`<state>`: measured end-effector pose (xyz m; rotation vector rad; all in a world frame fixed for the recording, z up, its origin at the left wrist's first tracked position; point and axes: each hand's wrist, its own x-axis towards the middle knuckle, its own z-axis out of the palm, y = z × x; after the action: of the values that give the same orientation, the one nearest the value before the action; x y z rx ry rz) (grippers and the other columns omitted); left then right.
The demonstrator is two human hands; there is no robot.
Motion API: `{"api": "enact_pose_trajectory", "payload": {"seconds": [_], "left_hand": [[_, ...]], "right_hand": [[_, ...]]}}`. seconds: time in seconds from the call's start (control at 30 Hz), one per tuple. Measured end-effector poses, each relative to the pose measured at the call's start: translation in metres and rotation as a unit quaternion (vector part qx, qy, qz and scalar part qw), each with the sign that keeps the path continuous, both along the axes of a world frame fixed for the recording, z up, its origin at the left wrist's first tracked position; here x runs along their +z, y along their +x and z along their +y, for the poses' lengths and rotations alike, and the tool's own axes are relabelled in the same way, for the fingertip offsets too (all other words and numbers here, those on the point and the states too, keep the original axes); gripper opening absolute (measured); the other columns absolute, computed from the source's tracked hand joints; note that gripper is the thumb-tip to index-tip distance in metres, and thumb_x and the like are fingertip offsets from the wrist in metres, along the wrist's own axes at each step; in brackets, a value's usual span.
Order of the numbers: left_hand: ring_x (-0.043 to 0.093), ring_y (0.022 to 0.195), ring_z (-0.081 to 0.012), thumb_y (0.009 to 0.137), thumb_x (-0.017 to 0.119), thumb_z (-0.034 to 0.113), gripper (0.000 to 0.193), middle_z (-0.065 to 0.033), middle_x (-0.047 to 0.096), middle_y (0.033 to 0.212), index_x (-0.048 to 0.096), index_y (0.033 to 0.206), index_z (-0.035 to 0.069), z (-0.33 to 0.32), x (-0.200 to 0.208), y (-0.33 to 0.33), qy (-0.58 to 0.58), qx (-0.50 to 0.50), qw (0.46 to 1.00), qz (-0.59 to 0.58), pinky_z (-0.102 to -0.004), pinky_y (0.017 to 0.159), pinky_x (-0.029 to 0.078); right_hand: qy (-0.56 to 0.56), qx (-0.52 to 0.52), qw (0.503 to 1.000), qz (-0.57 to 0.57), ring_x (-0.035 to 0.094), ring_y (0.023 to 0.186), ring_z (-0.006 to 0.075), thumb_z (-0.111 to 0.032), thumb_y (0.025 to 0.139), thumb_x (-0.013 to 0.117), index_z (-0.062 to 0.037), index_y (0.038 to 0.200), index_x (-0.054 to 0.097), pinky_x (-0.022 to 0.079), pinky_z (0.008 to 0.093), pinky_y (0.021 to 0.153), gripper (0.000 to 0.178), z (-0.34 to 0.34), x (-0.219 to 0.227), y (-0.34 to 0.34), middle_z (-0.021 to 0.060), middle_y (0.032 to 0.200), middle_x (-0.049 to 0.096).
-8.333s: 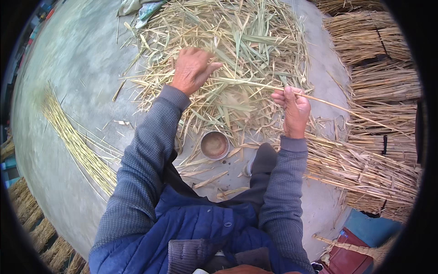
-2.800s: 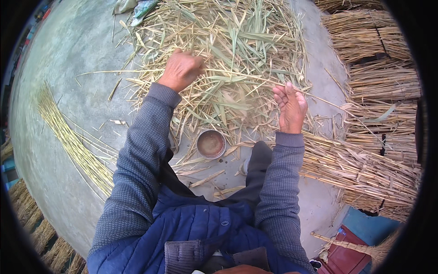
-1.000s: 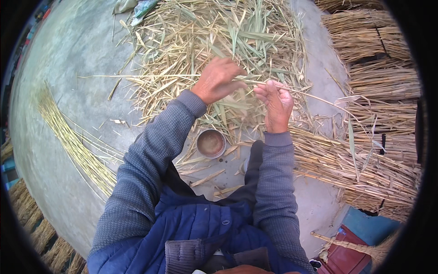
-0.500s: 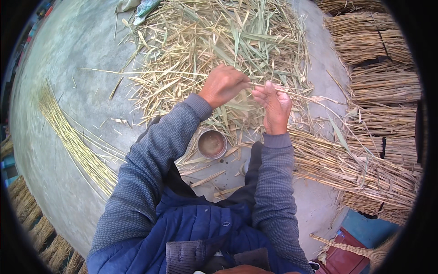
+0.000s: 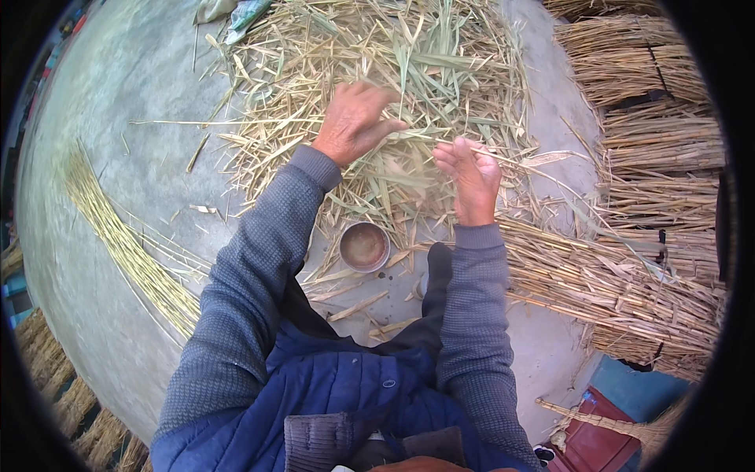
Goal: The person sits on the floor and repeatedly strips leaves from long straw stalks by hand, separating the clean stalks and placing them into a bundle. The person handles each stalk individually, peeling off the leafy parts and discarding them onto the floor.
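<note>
A long, thin dry reed stalk (image 5: pixel 515 164) is pinched between the thumb and fingers of my right hand (image 5: pixel 472 182). Its leafy end trails right, over the reed bundle. My left hand (image 5: pixel 354 124) hovers up and left of the right one, thumb and fingers apart, with nothing seen in them; its fingertips are slightly blurred. Beneath both hands spreads a heap of stripped straw-coloured and greenish leaves (image 5: pixel 314 47). Between my legs, on the floor, stands a small round metal bowl (image 5: pixel 365 247) with something brownish inside.
To my right lies a loose bundle of unpeeled reeds (image 5: pixel 598 287). Tied reed bundles (image 5: pixel 661 149) are stacked beyond it. Cleaned thin stalks (image 5: pixel 130 244) lie on the concrete floor (image 5: pixel 94 315) at left. A dark red object (image 5: pixel 598 436) sits at lower right.
My left hand has come off the stalk, opening and moving left and a little up. My right hand keeps its pinch, nearly in place, while the stalk's leafy end has swung lower.
</note>
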<state>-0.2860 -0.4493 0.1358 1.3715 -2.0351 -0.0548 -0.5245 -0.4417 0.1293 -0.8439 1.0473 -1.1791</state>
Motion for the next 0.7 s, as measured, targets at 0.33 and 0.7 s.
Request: {"api": "enact_pose_trajectory", "payload": {"seconds": [0.33, 0.7], "left_hand": [[0.066, 0.073, -0.0247, 0.084, 0.075, 0.025, 0.017, -0.0075, 0.069, 0.075, 0.07, 0.083, 0.009, -0.005, -0.01, 0.036, 0.148, -0.046, 0.988, 0.017, -0.0363, 0.076, 0.046], [0.066, 0.079, -0.0248, 0.084, 0.076, 0.025, 0.018, -0.0074, 0.072, 0.084, 0.074, 0.091, 0.009, 0.005, -0.011, -0.038, 0.102, -0.065, 0.986, 0.118, -0.0369, 0.077, 0.044]], "right_hand": [[0.012, -0.025, 0.999, -0.035, 0.073, 0.085, 0.0221, -0.017, 0.097, 0.068, 0.0051, 0.113, 0.056, 0.061, 0.0262, 0.07, 0.03, -0.004, 0.001, -0.02, 0.0181, 0.099, 0.07], [0.013, 0.011, 0.999, -0.037, 0.073, 0.092, 0.0234, -0.016, 0.096, 0.068, 0.0041, 0.115, 0.06, 0.06, 0.0279, 0.076, 0.029, 0.009, 0.0, 0.005, 0.0176, 0.103, 0.071]]}}
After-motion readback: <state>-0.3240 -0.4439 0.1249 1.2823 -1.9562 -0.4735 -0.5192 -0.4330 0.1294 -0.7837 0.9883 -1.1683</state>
